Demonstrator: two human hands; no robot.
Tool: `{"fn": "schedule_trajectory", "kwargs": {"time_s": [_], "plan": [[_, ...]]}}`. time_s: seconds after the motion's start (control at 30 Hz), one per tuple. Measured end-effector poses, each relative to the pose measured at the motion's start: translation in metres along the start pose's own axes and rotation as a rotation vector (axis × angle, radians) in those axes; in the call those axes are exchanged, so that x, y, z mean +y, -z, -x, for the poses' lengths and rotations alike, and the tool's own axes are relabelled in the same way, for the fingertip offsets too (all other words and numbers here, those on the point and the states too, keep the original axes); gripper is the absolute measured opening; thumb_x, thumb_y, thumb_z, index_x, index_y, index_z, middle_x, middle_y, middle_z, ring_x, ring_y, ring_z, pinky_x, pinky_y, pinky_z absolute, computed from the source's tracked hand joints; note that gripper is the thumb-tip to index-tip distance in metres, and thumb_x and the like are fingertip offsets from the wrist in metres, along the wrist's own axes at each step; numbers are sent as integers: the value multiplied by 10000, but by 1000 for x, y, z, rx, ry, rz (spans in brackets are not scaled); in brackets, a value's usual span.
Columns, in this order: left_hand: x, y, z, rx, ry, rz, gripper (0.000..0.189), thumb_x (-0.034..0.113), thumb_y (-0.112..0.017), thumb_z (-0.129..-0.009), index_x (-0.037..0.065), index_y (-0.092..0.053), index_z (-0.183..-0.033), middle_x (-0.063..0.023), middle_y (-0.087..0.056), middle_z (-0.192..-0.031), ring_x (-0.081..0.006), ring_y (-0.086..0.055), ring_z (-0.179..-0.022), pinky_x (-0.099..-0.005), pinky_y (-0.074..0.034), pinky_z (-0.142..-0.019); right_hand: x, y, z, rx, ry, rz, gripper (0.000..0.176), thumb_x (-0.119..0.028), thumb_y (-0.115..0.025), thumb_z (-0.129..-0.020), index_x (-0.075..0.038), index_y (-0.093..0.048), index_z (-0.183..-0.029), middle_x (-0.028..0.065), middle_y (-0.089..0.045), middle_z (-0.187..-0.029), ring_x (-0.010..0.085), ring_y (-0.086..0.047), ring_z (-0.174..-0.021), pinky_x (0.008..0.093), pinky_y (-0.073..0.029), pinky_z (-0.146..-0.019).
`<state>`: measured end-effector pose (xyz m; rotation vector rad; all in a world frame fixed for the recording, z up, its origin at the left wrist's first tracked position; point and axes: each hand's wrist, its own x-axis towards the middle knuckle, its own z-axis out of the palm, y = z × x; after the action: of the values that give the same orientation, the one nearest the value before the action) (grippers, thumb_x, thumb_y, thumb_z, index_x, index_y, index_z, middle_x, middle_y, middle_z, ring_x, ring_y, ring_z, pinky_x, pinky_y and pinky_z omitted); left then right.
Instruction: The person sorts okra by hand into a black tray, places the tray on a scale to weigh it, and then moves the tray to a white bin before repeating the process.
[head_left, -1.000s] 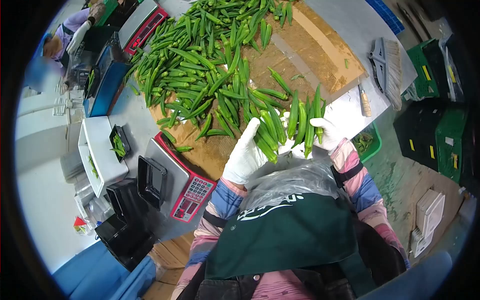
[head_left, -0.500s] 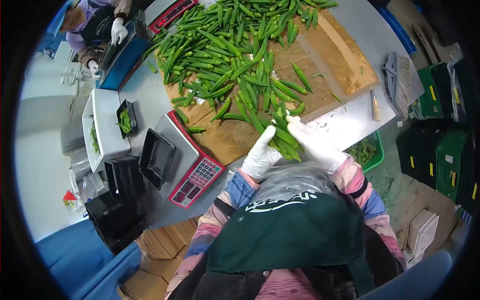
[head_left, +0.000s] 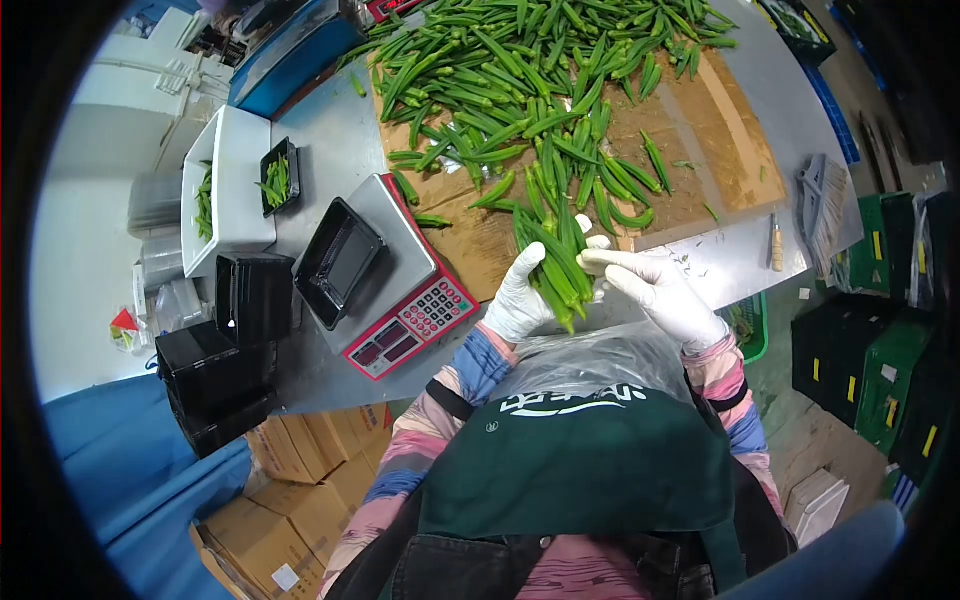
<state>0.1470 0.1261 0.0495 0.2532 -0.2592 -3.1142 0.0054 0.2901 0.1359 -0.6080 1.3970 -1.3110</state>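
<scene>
My left hand point(head_left: 522, 298), in a white glove, is closed around a bunch of green okra point(head_left: 556, 270). Its thumb lies on the near left side and its fingertips show past the right side. My right hand point(head_left: 664, 292), also gloved, has its fingers drawn together against the right edge of that bunch. Beyond both hands, a large heap of loose okra point(head_left: 490, 85) covers brown cardboard point(head_left: 735, 175). To the left, an empty black tray point(head_left: 340, 262) rests on a scale point(head_left: 415, 318) with a red keypad panel.
A white bin point(head_left: 228, 170) and a small black tray point(head_left: 281, 178) hold okra at left, near stacked black trays point(head_left: 215, 375). A wooden-handled tool point(head_left: 776, 243) and a brush point(head_left: 823, 200) lie at right. A green basket point(head_left: 760, 340) stands below the table edge.
The view has shifted, so the table things sit further right. My right hand has drawn back to the right edge of the okra bunch, leaving more of it visible in my left hand.
</scene>
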Motion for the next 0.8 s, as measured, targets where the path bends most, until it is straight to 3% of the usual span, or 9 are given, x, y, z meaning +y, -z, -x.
{"fn": "schedule_trajectory", "kwargs": {"time_s": [0.03,0.07,0.17,0.2,0.33,0.43,0.73,0.77,0.8], "plan": [[2,1,6,21,25,-12,858,454,-730,-872,122,-336,-1559,-176,-472,-1497,-376,-547,-1286,-614,-484,-1009,-7,-4,-3,-1,-32,16,393,-203,-625,-1010,-9,-616,-1352,96,-655,-1336,119,-638,-1097,268,-514,-914],[3,1,12,42,51,-24,864,474,-726,-870,115,-340,-1554,-186,-470,-1495,-382,-555,-1278,-615,-496,-1000,-17,-12,-5,146,-79,108,406,-168,-704,-948,-8,-639,-1316,66,-705,-1181,86,-650,-906,236,-535,-796],[4,-6,24,65,118,-58,873,508,-724,-857,100,-364,-1539,-205,-497,-1463,-409,-583,-1239,-596,-520,-971,-5,-23,-31,387,252,300,398,-175,-731,-918,-31,-669,-1283,39,-703,-965,77,-614,-808,247,-531,-775],[2,-2,28,60,154,-35,889,509,-717,-858,93,-345,-1550,-213,-489,-1476,-414,-574,-1252,-587,-513,-980,-3,-24,-42,388,269,188,322,-197,-752,-898,-49,-721,-1182,-2,-650,-798,71,-594,-751,246,-515,-726],[-6,-2,37,48,227,15,913,516,-733,-846,104,-332,-1555,-214,-509,-1449,-418,-589,-1216,-597,-526,-943,0,-21,-56,239,156,229,202,-203,-739,-911,-28,-746,-1012,-25,-671,-811,53,-585,-746,209,-470,-667],[-7,-5,44,59,240,76,915,507,-748,-840,124,-327,-1557,-206,-512,-1442,-428,-591,-1203,-607,-533,-922,8,-22,-55,261,81,27,182,-194,-714,-934,-26,-749,-996,-18,-676,-817,54,-584,-741,217,-474,-683],[-6,-3,44,-5,284,91,941,530,-719,-853,150,-269,-1587,-218,-488,-1463,-459,-562,-1242,-622,-512,-958,-7,-22,-30,523,354,-55,188,-170,-645,-997,9,-702,-986,9,-665,-864,67,-571,-758,240,-473,-709],[-4,-2,43,-19,294,79,939,528,-720,-853,154,-270,-1587,-218,-487,-1463,-459,-559,-1247,-625,-510,-961,-5,-11,-25,510,337,-154,212,-198,-648,-997,7,-703,-995,18,-668,-858,69,-580,-754,240,-473,-696],[-2,0,43,-42,312,105,944,511,-720,-856,150,-254,-1594,-228,-442,-1501,-461,-532,-1279,-633,-488,-988,-8,8,-17,449,208,-19,244,-220,-657,-991,16,-700,-1034,29,-679,-869,79,-589,-746,253,-484,-696]]}}
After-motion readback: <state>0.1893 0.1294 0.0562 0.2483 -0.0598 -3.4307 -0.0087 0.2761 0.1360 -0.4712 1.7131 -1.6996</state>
